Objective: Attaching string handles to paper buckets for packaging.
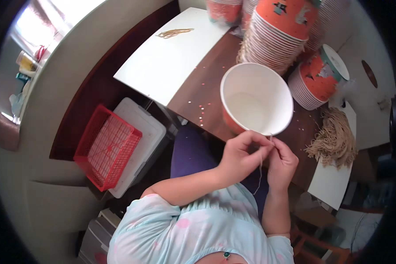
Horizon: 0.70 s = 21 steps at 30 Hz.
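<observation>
A paper bucket (268,83), white inside and orange outside, stands open-topped on the brown table in front of me. At its near rim my left hand (244,154) and my right hand (282,163) come together, fingertips pinched. Between them is a thin pale string (260,169), its loose end hanging below toward my lap. Whether the string passes through the rim is hidden by my fingers. To the right, a thick bundle of beige cords (334,138) lies over the table's edge.
A tall stack of orange buckets (275,39) rises behind, with another stack (312,83) tipped on its side at right. Thin yellowish cords (175,33) lie on the white tabletop (163,66). Small dots are scattered on the brown surface (198,92). A red basket (108,147) rests on a grey lidded bin (152,127).
</observation>
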### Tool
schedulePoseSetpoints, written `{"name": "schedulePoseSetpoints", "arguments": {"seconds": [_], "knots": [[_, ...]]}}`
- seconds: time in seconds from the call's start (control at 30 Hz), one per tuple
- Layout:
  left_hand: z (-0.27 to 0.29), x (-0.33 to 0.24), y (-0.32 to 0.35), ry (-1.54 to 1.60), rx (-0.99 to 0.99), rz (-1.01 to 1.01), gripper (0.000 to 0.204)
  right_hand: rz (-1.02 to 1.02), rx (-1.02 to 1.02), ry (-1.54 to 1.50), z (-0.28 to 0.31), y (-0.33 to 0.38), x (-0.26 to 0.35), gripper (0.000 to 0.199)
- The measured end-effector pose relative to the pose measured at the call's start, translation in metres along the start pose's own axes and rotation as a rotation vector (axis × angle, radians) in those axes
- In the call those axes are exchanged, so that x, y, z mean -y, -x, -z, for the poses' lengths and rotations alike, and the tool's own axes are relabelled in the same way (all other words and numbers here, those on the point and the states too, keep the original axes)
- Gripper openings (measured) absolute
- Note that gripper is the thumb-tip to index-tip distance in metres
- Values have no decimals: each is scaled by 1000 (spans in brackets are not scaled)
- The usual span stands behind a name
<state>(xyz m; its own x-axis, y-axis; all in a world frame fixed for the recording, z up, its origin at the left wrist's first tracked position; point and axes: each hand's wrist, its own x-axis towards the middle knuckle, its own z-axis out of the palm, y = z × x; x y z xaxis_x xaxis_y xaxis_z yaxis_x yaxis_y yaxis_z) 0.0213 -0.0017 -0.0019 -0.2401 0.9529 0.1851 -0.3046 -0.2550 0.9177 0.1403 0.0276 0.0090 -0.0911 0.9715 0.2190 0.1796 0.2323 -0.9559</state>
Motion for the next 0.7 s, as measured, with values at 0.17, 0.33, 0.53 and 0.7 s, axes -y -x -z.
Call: {"name": "schedulePoseSetpoints", "arguments": {"seconds": [0.17,0.33,0.53,0.7], "knots": [[20,-13,-1,-547,-8,-466,21,-18,107,-74,1,-3,7,11],[28,-27,-18,-873,92,-809,29,75,151,-102,13,3,15,8],[37,-26,-6,-410,313,-274,23,-118,194,-410,19,5,12,5],[42,-36,-9,356,302,365,38,74,168,-176,16,0,20,5]]}}
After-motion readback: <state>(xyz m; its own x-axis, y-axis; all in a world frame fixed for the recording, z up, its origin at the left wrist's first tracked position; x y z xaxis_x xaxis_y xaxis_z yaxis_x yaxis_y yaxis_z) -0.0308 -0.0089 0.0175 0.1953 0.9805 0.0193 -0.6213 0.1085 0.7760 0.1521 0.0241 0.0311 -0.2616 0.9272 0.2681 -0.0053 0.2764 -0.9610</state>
